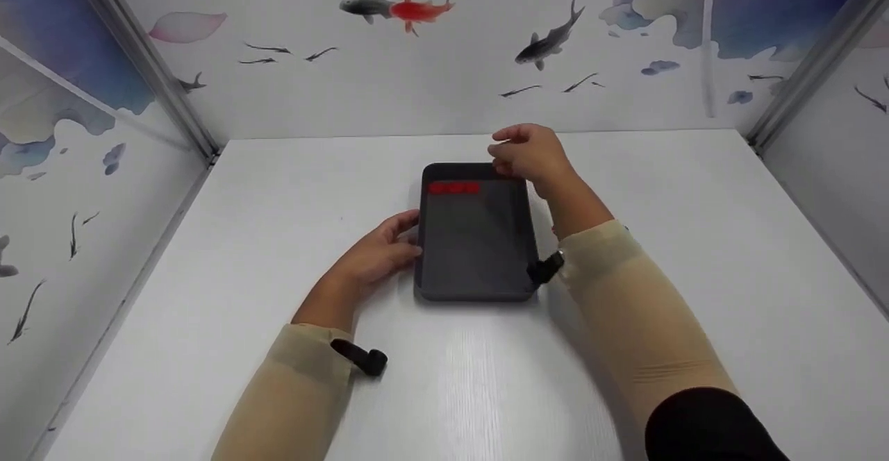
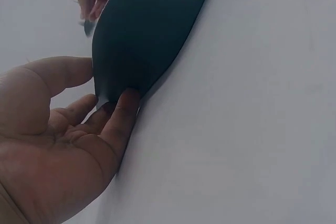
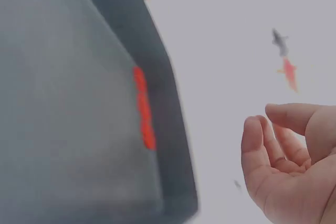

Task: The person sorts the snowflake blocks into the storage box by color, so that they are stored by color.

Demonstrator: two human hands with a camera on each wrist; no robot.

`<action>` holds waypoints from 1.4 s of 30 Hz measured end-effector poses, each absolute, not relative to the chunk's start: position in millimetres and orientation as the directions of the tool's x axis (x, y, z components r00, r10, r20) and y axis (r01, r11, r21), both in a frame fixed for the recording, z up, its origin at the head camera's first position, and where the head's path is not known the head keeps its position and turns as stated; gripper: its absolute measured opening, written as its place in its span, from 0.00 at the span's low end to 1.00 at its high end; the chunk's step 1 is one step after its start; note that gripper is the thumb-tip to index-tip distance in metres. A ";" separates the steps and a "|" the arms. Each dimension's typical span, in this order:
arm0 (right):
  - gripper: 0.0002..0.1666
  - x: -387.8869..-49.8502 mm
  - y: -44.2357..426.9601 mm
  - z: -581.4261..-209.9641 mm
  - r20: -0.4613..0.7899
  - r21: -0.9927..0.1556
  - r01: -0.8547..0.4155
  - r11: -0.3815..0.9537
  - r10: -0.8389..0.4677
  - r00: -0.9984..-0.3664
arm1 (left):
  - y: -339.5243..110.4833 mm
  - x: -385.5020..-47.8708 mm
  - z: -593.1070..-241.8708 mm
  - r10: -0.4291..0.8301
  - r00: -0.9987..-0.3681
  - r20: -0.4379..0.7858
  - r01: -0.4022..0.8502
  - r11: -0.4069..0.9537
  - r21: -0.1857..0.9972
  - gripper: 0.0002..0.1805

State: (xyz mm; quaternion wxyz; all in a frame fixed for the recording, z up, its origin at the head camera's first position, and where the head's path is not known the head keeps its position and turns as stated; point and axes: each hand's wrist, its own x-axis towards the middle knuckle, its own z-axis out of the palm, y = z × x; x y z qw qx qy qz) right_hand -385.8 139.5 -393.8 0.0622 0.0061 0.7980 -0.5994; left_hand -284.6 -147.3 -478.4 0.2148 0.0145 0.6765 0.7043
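A dark grey rectangular tray (image 1: 476, 239) lies on the white table, with a short row of red pieces (image 1: 453, 188) along its far inner edge, towards the left. My left hand (image 1: 378, 253) touches the tray's left side; in the left wrist view its fingertips (image 2: 128, 98) rest against the dark outer wall (image 2: 142, 30). Over the tray's far right corner is my right hand (image 1: 531, 154), its fingers loosely bent. The right wrist view shows that hand (image 3: 294, 166) apart from the tray wall (image 3: 170, 129), holding nothing, with the red pieces (image 3: 144, 108) inside the tray.
The white tabletop (image 1: 278, 197) surrounds the tray. Behind it stands a white panel (image 1: 417, 93) printed with fish and petals, with similar panels at left and right. A black strap end (image 1: 545, 269) on the right sleeve hangs over the tray's right edge.
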 end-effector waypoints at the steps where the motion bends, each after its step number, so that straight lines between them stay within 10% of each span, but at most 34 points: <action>1: 0.17 -382.5 146.7 -390.9 -0.100 -0.954 0.076 0.289 -0.069 -0.993 | -147.7 -284.7 -478.2 0.317 -0.908 -0.275 -0.285 0.013 0.958 0.42; 42: 0.28 -322.1 322.9 -436.6 -0.327 -0.755 0.086 0.650 -0.260 -0.908 | -147.5 -283.8 -476.7 0.318 -0.903 -0.289 -0.297 0.024 0.954 0.42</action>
